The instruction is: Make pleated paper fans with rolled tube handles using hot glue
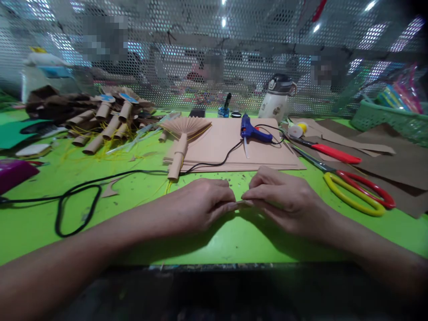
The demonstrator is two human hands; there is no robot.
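A thin brown strip [244, 203], probably paper, spans the small gap between my hands, low over the green table. My left hand [207, 203] pinches its left end with fingers closed. The fingers of my right hand [284, 198] are closed on its other end. Beyond my left hand lies a pleated paper fan [182, 138] with a rolled tube handle. Behind both hands, a blue glue gun [254, 133] rests on a stack of brown paper sheets [217, 147].
Scissors with red and yellow handles [357, 191] lie right, near dark paper [388, 147] and a green basket [384, 118]. A black cable [96, 183] loops at left. Rolled tubes [110, 127] lie back left. A bottle [276, 100] stands before the perforated screen [187, 67].
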